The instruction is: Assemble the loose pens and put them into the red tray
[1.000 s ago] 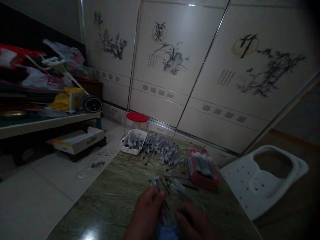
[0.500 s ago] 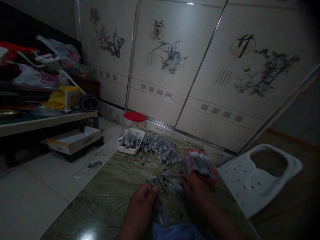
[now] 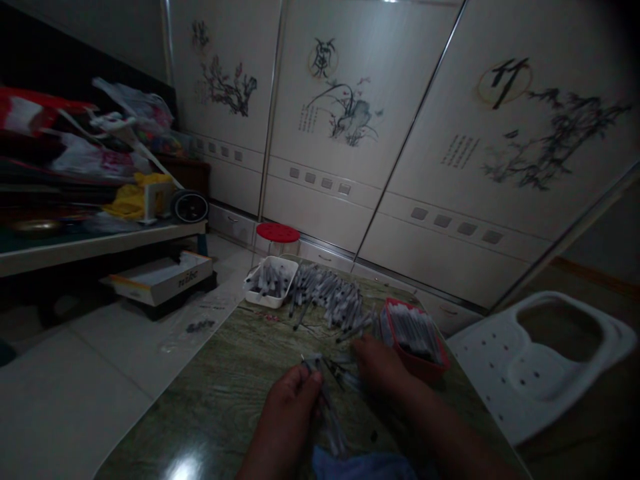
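Observation:
My left hand (image 3: 293,400) is closed with thumb and fingers round a slim clear pen (image 3: 314,363), low over the table. More clear pens (image 3: 333,427) lie just beneath and beside that hand, by blue cloth at the lower edge. My right hand (image 3: 377,363) is curled at the near side of a heap of clear pens with dark ends (image 3: 327,293); its fingertips are dim, and whatever they pinch is hidden. Between the hands lie a few loose pens and thin dark sticks (image 3: 340,373).
A red basket (image 3: 425,363) packed with pens stands right of my right hand. At the table's far left corner sits a white tray (image 3: 273,301) of pens. A red stool (image 3: 277,232), a white plastic chair (image 3: 520,373) and a cluttered bench (image 3: 105,240) surround the wood-grained table (image 3: 200,407).
My right hand has shifted forward towards the heap; the pen seen at its fingers before no longer shows clearly there. My left hand keeps its grip. The whole view has swung slightly left.

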`<state>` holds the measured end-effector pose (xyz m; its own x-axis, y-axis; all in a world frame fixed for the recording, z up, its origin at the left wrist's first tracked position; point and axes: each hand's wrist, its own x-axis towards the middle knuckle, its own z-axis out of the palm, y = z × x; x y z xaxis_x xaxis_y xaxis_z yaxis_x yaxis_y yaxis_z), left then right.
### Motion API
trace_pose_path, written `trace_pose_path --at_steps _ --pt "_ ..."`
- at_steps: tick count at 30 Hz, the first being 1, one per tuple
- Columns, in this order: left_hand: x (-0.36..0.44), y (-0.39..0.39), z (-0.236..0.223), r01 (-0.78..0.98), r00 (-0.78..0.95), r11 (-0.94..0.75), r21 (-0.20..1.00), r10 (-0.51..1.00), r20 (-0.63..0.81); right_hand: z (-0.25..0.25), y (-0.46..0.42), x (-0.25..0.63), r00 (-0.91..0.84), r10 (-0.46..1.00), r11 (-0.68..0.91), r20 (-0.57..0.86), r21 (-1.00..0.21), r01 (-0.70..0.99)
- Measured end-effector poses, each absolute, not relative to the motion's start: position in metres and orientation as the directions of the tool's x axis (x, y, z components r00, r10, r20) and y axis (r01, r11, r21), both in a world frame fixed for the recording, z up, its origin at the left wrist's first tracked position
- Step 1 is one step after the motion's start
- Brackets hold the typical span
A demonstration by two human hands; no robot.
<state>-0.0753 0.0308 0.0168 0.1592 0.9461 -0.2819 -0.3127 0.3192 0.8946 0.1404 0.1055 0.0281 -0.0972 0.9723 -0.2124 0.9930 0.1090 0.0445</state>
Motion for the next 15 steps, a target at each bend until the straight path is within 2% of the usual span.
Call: trace_pose_path --at_steps 9,15 --pt "-0.0786 0.0315 0.0108 -0.278 0.119 0.284 0.917 0.958 -0.261 0.0323 0.1029 0.1407 -0.143 0.969 0.141 -0.203 -0.023 0.990" --pt "-0.0808 0.0331 0.0080 -0.308 0.111 0.269 0.913 0.963 -0.246 0.0316 0.1009 0.1402 -0.158 0.976 0.130 -0.149 -0.183 0.975"
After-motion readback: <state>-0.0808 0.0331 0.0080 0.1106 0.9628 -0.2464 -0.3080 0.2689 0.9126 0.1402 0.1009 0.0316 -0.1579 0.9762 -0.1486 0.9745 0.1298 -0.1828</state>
